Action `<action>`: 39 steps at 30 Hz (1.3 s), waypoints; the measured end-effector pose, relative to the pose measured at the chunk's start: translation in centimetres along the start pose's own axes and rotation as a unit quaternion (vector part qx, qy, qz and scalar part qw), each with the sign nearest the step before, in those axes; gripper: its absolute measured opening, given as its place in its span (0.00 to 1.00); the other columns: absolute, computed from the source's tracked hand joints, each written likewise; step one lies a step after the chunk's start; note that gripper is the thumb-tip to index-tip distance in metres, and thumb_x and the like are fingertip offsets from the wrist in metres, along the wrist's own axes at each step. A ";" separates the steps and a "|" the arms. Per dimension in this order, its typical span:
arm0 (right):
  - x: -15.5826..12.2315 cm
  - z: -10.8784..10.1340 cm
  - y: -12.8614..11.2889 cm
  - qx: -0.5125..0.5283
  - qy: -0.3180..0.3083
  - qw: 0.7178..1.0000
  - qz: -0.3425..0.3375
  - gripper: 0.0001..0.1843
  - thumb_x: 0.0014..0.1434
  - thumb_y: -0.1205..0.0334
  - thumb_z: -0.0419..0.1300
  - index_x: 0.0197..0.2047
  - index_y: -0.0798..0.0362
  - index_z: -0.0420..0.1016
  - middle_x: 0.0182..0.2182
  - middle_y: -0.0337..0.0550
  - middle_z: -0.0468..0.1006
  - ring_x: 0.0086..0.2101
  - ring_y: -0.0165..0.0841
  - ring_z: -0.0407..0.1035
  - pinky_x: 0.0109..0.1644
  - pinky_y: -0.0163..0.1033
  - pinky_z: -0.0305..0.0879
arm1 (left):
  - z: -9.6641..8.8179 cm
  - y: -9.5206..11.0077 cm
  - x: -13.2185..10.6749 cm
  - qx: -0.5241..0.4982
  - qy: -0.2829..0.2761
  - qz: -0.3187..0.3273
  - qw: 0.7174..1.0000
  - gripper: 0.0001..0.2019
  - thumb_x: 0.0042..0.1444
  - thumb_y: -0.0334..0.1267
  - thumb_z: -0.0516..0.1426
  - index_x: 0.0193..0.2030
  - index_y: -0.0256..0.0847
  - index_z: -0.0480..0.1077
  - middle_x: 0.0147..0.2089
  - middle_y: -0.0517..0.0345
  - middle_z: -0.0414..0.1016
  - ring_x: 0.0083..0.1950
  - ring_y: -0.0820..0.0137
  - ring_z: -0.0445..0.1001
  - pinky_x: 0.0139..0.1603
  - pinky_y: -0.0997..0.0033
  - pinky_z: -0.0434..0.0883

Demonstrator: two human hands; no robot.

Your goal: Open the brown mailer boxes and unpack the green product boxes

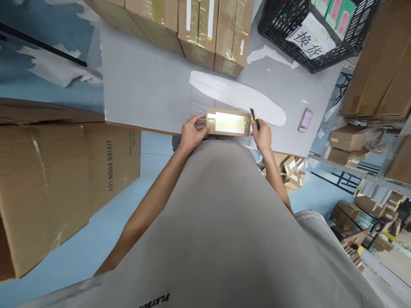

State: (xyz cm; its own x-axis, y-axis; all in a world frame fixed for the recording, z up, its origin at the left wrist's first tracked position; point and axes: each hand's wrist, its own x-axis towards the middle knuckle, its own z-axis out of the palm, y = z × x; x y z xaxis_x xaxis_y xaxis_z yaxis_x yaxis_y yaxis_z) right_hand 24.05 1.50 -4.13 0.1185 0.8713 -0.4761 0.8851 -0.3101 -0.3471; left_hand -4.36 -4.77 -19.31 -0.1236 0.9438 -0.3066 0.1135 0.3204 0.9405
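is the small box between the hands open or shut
Shut on the visible side: the small box shows a flat, taped face with no raised flaps.

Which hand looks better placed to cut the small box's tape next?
Probably the right hand: it holds what looks like a black cutter, beside the small box. The left hand touches the box's left end, with no tool visible, so seems suited to steadying.

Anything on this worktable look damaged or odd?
Yes. An irregular white patch breaks the grey tabletop beyond the small box; whether it is torn covering or paper, I cannot tell. To its right, a pinkish item is pixelated, so its condition is unreadable.
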 end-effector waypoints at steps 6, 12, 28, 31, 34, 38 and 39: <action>-0.3 1.0 -6.4 -0.229 -0.118 0.951 -0.172 0.30 0.92 0.42 0.44 0.66 0.52 0.81 0.58 0.61 0.92 0.59 0.53 0.86 0.60 0.45 0.73 | -0.2 -0.8 -0.1 -0.006 -0.034 0.034 0.999 0.31 0.67 0.54 0.72 0.74 0.49 0.79 0.74 0.43 0.82 0.68 0.53 0.87 0.67 0.52 0.89; 0.9 1.6 -9.7 -0.340 -0.208 0.883 -0.248 0.29 0.92 0.48 0.45 0.71 0.56 0.81 0.62 0.66 0.90 0.62 0.55 0.85 0.64 0.48 0.73 | -0.1 -1.2 0.1 -0.015 -0.059 0.008 0.998 0.33 0.68 0.55 0.72 0.76 0.48 0.77 0.79 0.43 0.79 0.69 0.51 0.86 0.67 0.52 0.89; 1.7 2.9 -11.3 -0.368 -0.227 0.859 -0.274 0.27 0.91 0.56 0.47 0.73 0.61 0.80 0.63 0.71 0.89 0.63 0.56 0.84 0.68 0.52 0.74 | 0.0 -0.9 -0.1 -0.016 -0.053 -0.012 0.998 0.37 0.68 0.61 0.72 0.78 0.48 0.77 0.80 0.40 0.78 0.72 0.47 0.85 0.69 0.47 0.89; 2.0 3.6 -11.9 -0.375 -0.231 0.850 -0.288 0.24 0.89 0.64 0.48 0.71 0.63 0.81 0.62 0.71 0.89 0.63 0.55 0.85 0.70 0.52 0.75 | 0.0 -1.3 -0.1 -0.007 -0.052 -0.003 0.999 0.38 0.68 0.62 0.71 0.79 0.47 0.77 0.81 0.39 0.77 0.72 0.47 0.84 0.68 0.47 0.89; 2.2 4.1 -12.3 -0.377 -0.225 0.849 -0.293 0.23 0.86 0.67 0.50 0.68 0.64 0.84 0.60 0.72 0.90 0.62 0.55 0.86 0.69 0.53 0.77 | -0.1 -1.4 -0.2 0.005 -0.047 0.002 0.999 0.39 0.68 0.63 0.71 0.79 0.47 0.77 0.81 0.37 0.77 0.72 0.46 0.84 0.67 0.47 0.89; 1.9 3.4 -11.2 -0.348 -0.222 0.865 -0.284 0.19 0.84 0.63 0.58 0.66 0.63 0.86 0.58 0.73 0.90 0.62 0.59 0.85 0.68 0.55 0.78 | -0.2 -1.0 -0.4 0.021 -0.043 -0.004 0.999 0.37 0.69 0.64 0.70 0.78 0.48 0.78 0.80 0.37 0.78 0.72 0.46 0.84 0.68 0.47 0.88; 1.8 2.8 -10.5 -0.339 -0.226 0.871 -0.273 0.19 0.84 0.64 0.58 0.66 0.63 0.87 0.58 0.75 0.90 0.63 0.60 0.85 0.67 0.56 0.78 | -0.3 -0.8 -0.5 0.024 -0.042 -0.007 0.999 0.37 0.69 0.64 0.70 0.78 0.48 0.78 0.79 0.38 0.78 0.71 0.47 0.84 0.68 0.47 0.88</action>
State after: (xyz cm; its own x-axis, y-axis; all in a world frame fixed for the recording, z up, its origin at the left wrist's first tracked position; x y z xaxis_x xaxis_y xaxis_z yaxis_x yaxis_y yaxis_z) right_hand 13.74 5.25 -3.58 -0.4581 0.5321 -0.7120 0.8342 0.5340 -0.1376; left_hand -4.67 -5.49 -19.89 -0.0434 0.9422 -0.3321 0.1591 0.3347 0.9288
